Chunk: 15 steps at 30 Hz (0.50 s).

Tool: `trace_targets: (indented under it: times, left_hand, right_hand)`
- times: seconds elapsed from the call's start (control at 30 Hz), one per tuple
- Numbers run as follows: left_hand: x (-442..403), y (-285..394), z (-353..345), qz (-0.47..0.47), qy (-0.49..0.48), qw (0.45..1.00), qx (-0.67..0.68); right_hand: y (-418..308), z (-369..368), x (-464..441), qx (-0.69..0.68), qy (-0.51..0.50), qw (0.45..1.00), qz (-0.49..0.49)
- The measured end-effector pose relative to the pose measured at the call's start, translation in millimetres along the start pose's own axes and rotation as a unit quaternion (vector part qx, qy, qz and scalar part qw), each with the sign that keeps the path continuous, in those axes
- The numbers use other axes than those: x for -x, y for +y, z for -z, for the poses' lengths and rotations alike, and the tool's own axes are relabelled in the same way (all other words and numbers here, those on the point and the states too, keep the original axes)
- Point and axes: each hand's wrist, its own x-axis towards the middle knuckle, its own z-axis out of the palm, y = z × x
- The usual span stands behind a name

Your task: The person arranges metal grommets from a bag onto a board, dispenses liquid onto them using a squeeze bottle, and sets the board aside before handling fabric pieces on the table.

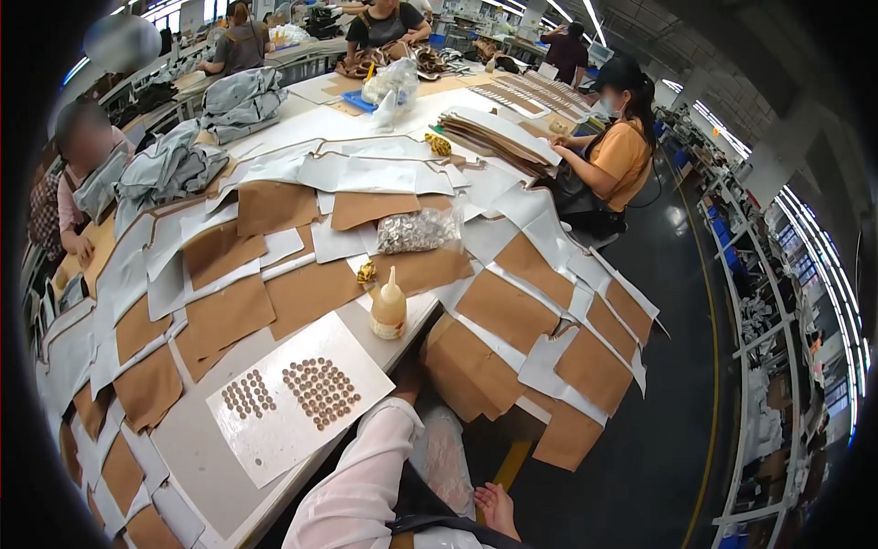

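Note:
My left hand point(411, 377) reaches past the table edge, beside hanging brown panels point(471, 366). It is in shadow and its fingers are hidden, so what it touches does not show. Low beside my lap is my right hand point(497, 509), palm up, fingers loosely bent and apart, holding nothing. On the table corner lies a white board point(265, 457) bearing two groups of small round brown discs point(322, 392) and one lone disc near its lower corner. A squeeze bottle of yellowish liquid point(389, 311) with a pointed nozzle stands upright at the board's far corner.
Overlapping brown and white panels point(224, 320) cover much of the table and hang over its edge. A clear bag of small metallic pieces point(421, 231) lies beyond the bottle. A person in orange point(622, 142) sits at the right side by stacked panels point(498, 137). Shelving point(759, 348) lines the aisle.

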Motion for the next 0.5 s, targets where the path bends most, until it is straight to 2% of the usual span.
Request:
trace_targets:
  times: [0.23, 0.33, 0.37, 0.4, 0.47, 0.5]
  left_hand:
    - [42, -11, 13, -0.063, 0.056, 0.996, 0.005]
    - [97, -36, 10, -0.129, 0.142, 0.977, 0.095]
    - [120, -50, 5, -0.166, 0.197, 0.955, 0.148]
    - [144, -61, 9, -0.191, 0.19, 0.95, 0.156]
    - [211, -75, 30, -0.233, 0.163, 0.943, 0.174]
    - [237, -82, 40, -0.27, 0.141, 0.934, 0.189]
  right_hand:
    - [8, -13, -6, 0.027, 0.002, 0.999, 0.04]
    - [8, -31, -2, 0.071, -0.031, 0.989, 0.126]
    - [2, -42, 2, 0.101, -0.048, 0.981, 0.157]
    - [-4, -55, 7, 0.131, -0.065, 0.972, 0.185]
    - [-19, -81, 17, 0.162, -0.121, 0.964, 0.171]
    - [-27, -95, 23, 0.148, -0.18, 0.962, 0.14]
